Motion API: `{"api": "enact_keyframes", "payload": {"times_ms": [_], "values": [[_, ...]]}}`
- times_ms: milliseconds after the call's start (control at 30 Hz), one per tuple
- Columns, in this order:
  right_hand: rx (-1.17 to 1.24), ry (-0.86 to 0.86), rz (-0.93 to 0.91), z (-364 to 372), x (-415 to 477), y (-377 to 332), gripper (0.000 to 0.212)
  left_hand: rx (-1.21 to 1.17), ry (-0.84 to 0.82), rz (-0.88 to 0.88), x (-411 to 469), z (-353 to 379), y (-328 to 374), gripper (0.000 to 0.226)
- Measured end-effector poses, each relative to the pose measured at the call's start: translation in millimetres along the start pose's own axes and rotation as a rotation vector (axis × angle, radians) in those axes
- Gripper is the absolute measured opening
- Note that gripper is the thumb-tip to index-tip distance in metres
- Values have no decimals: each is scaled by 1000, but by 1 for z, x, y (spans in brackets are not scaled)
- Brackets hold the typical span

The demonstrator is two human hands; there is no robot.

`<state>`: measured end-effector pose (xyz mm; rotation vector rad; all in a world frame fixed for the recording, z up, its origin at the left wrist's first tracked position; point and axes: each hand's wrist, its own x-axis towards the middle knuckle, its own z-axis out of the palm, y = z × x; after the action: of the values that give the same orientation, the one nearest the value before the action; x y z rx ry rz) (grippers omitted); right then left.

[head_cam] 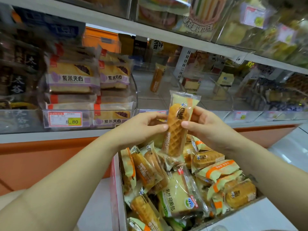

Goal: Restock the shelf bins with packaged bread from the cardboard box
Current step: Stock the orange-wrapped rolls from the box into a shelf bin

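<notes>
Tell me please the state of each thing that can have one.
waffle bread packet: sealed, upright, held above the box
left hand: gripping the packet
right hand: gripping the packet
cardboard box: open, full of packets
clear shelf bin: nearly empty, one packet leaning inside

The top shelf packets [275,22] at one o'clock are smeared by blur, their labels unreadable. The dark packs [18,72] at nine o'clock run off the left edge. The cardboard box [119,197] is cut by the bottom edge. The small price tags [240,115] at three o'clock are too small to read.
</notes>
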<state>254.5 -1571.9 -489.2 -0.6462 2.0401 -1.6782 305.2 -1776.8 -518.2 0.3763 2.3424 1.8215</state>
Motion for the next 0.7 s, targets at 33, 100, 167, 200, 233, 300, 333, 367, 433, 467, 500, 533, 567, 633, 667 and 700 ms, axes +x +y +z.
{"api": "enact_keyframes", "payload": {"times_ms": [33,100,167,200,233,300,333,367,433,467,500,533,567,633,667,700], "values": [[42,1,-13,0,0,0,51,-71,-42,-10,0,1,1,33],[114,10,-26,0,0,-1,62,-162,-77,-17,1,3,1,34],[118,53,-36,1,-1,-3,57,-218,-45,-9,3,6,0,39],[95,84,-42,1,-2,-4,53,-242,-16,-2,4,8,-1,41],[70,113,-48,2,-3,-5,50,-260,11,5,5,11,-2,43],[35,145,-62,0,-5,-6,44,-312,65,15,8,18,-3,42],[22,154,-65,-2,-7,-7,42,-345,90,17,10,21,-3,41],[-4,165,-59,-5,-9,-6,40,-364,109,15,12,24,-3,41],[-199,197,1,-19,-11,3,36,-341,131,-6,17,28,-2,39],[-390,203,42,-29,-12,11,34,-315,146,-22,18,29,-2,37],[-611,181,83,-40,-13,20,32,-285,170,-40,20,29,-4,35],[-830,121,131,-49,-14,30,31,-253,199,-56,22,29,-5,34],[-1028,35,181,-55,-15,41,32,-224,228,-74,23,28,-7,34],[-1320,-123,226,-58,-17,62,38,-178,270,-100,25,28,-10,37],[-1434,-167,208,-55,-17,70,40,-161,282,-108,26,27,-11,37],[-1555,-188,157,-51,-17,74,42,-150,290,-115,27,27,-11,39]]}}
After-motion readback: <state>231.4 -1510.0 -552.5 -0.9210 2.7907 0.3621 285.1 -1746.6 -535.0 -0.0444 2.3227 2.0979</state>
